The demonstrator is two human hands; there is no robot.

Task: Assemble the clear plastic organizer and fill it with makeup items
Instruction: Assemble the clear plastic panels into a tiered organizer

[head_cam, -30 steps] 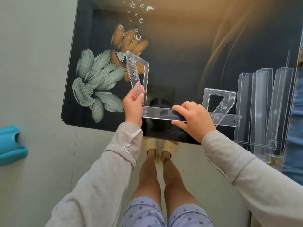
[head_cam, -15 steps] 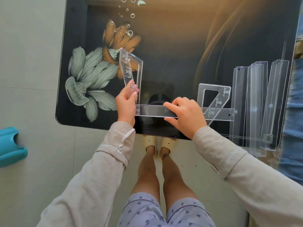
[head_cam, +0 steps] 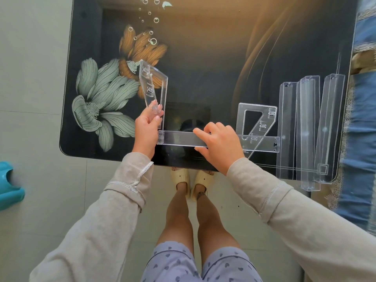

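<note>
A clear plastic side panel [head_cam: 160, 82] with slots stands upright near the table's front edge; my left hand [head_cam: 146, 129] grips its lower end. A long clear tray strip [head_cam: 179, 138] lies crosswise, its left end meeting the base of that panel. My right hand [head_cam: 218, 145] holds the strip near its middle, fingers curled over it. A second clear side panel [head_cam: 257, 112] lies flat under the strip's right end. Three more clear tray strips [head_cam: 309, 127] lie side by side at the right of the table.
The glossy black table [head_cam: 203, 68] has a printed flower pattern at the left. Its front edge runs just below my hands; the clear strips overhang it at the right. A teal object [head_cam: 10, 186] sits on the floor at far left. Blue fabric [head_cam: 364, 139] borders the right.
My left hand has shifted its grip slightly on the upright panel. The strip's left end stays against the panel's base. The camera has moved a little.
</note>
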